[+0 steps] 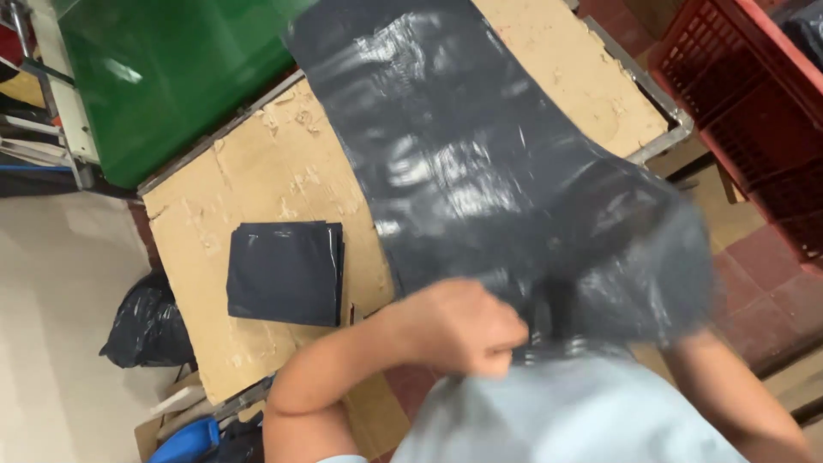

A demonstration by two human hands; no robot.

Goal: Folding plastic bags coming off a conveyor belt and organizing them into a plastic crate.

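Black plastic sheeting (463,163), glossy and wrinkled, runs in one long strip from the far edge of the worktop (257,171) down toward the person, where its near end hangs blurred off the worktop's right corner. The left hand (463,330) is curled into a fist around the near edge of the sheeting, bunching it against a pale grey shirt (557,411). The right hand is hidden under the sheeting's lower right part; only the right forearm (737,394) shows, so whether that hand grips anything cannot be told.

A worn brown cardboard layer covers the worktop, its surface torn in patches, with a metal frame edge (660,129) showing at the right corner. Left of the sheeting, well apart from the fist, lies a folded stack of dark bags (287,273), square and flat, resting on the cardboard.

A large green panel (171,77) stands beyond the worktop at the upper left. A red plastic crate (754,111) with a lattice wall sits at the upper right, over reddish floor tiles (771,283). A filled black bin bag (150,326) rests on the pale floor left of the worktop, and a blue object (184,439) pokes out below it near the bottom edge.
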